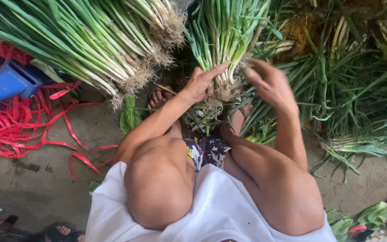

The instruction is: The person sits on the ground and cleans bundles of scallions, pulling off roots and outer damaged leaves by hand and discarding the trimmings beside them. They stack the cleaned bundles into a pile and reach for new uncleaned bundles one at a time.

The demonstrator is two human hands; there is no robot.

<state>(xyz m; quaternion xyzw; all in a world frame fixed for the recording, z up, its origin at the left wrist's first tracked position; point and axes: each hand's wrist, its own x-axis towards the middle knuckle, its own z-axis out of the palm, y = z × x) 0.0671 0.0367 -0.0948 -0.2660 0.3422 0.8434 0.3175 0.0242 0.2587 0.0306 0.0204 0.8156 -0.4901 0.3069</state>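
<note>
Your left hand (200, 83) grip clasps spring onion bunch (222, 40) at root end, on floor between feet. Stalks run away from you. Right hand (269, 83) open, fingers spread, touching roots; blurred.

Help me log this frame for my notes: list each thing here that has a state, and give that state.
Left hand: gripping the upright bunch of green onions near its roots.
Right hand: open, blurred, beside that bunch.
Large bundle of green onions: lying flat, roots outward.
Red plastic strips: loose, tangled on the ground.
</note>
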